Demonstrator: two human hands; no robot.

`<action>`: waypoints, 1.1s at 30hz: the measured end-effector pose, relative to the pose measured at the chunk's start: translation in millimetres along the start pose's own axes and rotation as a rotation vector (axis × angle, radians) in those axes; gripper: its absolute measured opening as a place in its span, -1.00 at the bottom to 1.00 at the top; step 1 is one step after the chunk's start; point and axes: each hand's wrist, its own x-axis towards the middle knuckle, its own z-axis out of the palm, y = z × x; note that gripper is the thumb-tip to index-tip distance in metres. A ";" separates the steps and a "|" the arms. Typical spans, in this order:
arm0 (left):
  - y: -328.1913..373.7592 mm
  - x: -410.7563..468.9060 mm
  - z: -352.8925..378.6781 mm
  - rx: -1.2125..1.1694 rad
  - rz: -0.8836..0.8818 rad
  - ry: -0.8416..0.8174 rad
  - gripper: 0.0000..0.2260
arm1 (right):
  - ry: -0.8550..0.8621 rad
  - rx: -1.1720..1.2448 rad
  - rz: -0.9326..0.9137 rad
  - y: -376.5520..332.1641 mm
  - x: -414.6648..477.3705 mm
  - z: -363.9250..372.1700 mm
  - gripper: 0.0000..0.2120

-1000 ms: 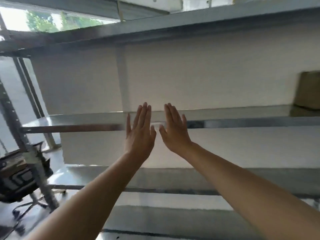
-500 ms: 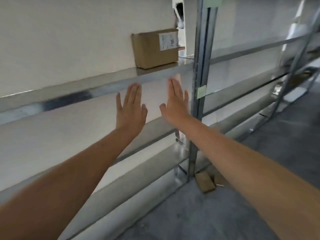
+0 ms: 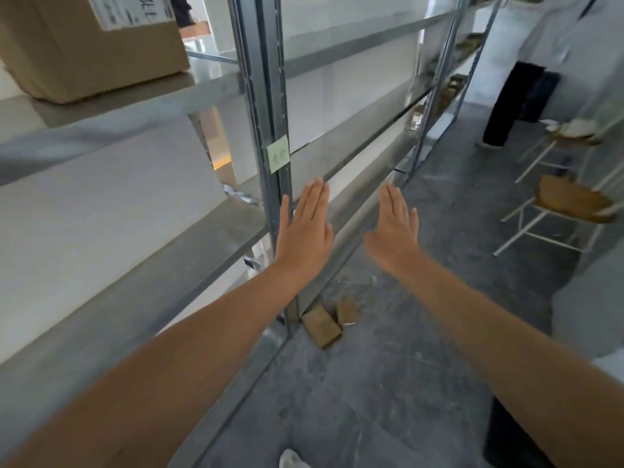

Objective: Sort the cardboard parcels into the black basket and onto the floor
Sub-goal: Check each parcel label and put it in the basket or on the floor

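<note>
Bright daylight, soft blur, wide-angle warp

both forearms are bare from the bottom edge of the view up to the wrists, with no sleeve, watch or band on them. the left hand (image 3: 305, 233) and right hand (image 3: 393, 228) wear no gloves or rings (only their backs show). a white shoe tip (image 3: 292, 460) shows at the bottom edge.

Brown cardboard parcel (image 3: 91, 45), upper left: white printed label
Metal shelf upright (image 3: 266, 96): grey, pale green note
Concrete floor (image 3: 388, 383): mottled dark grey
</note>
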 end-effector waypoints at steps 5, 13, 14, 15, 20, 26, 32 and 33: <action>-22.5 59.3 51.3 -0.021 0.028 -0.093 -0.44 | -0.014 -0.020 0.016 25.3 57.3 29.0 -0.20; -39.2 117.5 123.4 -0.109 -0.012 -0.170 -0.49 | -0.134 -0.016 0.105 61.4 131.9 69.6 -0.20; -43.7 124.6 130.9 -0.103 -0.014 -0.178 -0.49 | -0.154 -0.007 0.122 64.3 143.9 75.8 -0.20; -49.1 132.8 138.6 -0.102 -0.027 -0.188 -0.49 | -0.179 -0.005 0.128 67.0 156.8 83.3 -0.19; -73.0 186.7 181.5 -0.128 -0.154 -0.209 -0.48 | -0.281 -0.006 0.048 82.0 231.1 124.5 -0.15; -79.8 246.0 257.3 -0.085 -0.229 -0.275 -0.49 | -0.378 0.080 0.006 112.3 331.0 173.1 -0.20; -69.1 254.8 360.4 -0.152 -0.316 -0.505 -0.50 | -0.488 0.096 0.068 194.1 363.1 240.3 -0.27; -69.9 248.3 380.1 -0.139 -0.327 -0.530 -0.50 | -0.532 0.083 0.097 209.9 359.7 257.4 -0.28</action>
